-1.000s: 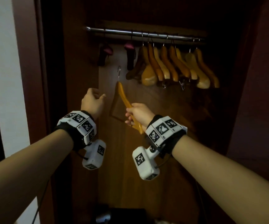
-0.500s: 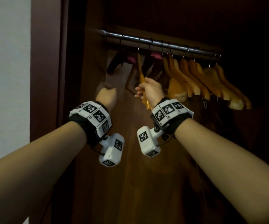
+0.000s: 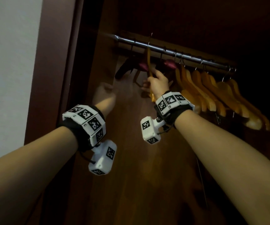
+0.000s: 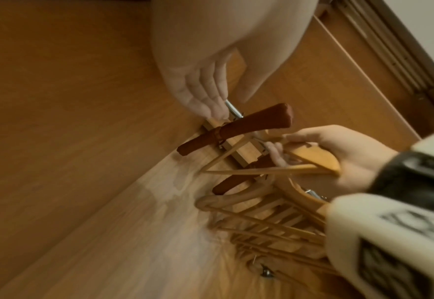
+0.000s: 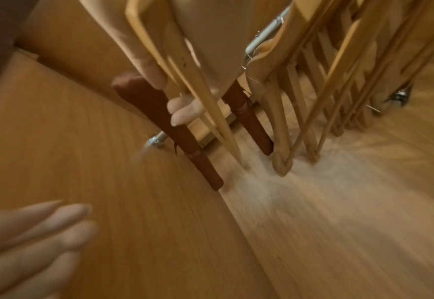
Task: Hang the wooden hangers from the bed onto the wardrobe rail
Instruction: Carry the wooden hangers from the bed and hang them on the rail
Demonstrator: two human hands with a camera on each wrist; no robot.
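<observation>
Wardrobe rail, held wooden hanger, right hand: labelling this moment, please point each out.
wardrobe rail [image 3: 194,55], head view, bare metal mid-span.
wooden hanger [image 3: 149,59], head view, neck below its hook.
right hand [image 3: 158,83], head view, back of hand.

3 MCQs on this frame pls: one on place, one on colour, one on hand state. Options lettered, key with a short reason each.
1. Where does the held wooden hanger sit along the rail?
A. Between the two dark padded hangers
B. At the far right end, past all wooden hangers
C. Left of both padded hangers

2. What colour is the padding of the padded hangers?
A. White
B. Dark reddish
C. Bright green

3. What is the left hand doing?
A. Gripping the rail
B. Holding a second hanger
C. Holding nothing, fingers straight

Key:
1. A: in the head view the right hand holds the hanger up with one padded hanger on each side of it.
2. B: both wrist views show reddish-brown padding; the head view shows it dark with magenta.
3. C: the right wrist view shows the fingers straight and empty.
</observation>
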